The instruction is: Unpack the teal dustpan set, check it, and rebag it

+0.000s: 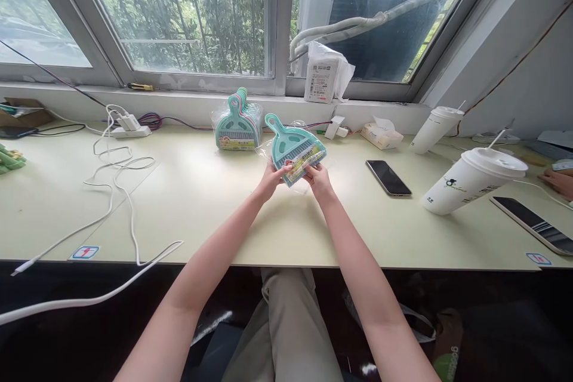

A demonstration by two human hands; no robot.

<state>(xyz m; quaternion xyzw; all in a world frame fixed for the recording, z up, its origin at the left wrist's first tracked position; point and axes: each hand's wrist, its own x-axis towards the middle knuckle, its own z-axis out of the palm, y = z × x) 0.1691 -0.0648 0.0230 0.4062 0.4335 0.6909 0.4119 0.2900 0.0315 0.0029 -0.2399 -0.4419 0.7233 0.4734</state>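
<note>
Between my two hands is a mint-green mini dustpan and brush set in a clear plastic wrapper, tilted with its handle up and to the left. My left hand grips its lower left corner, thumb on the front by the printed label. At the lower right edge my right hand pinches the label side. Just behind and to the left stands a row of several similar wrapped dustpan sets, mint green in front with pink and green ones behind.
White cables run over the desk's left side to a power strip. To the right are a tissue pack, a black phone, two white cups and another phone. A white box sits on the sill. Part of another person's hand shows at far right.
</note>
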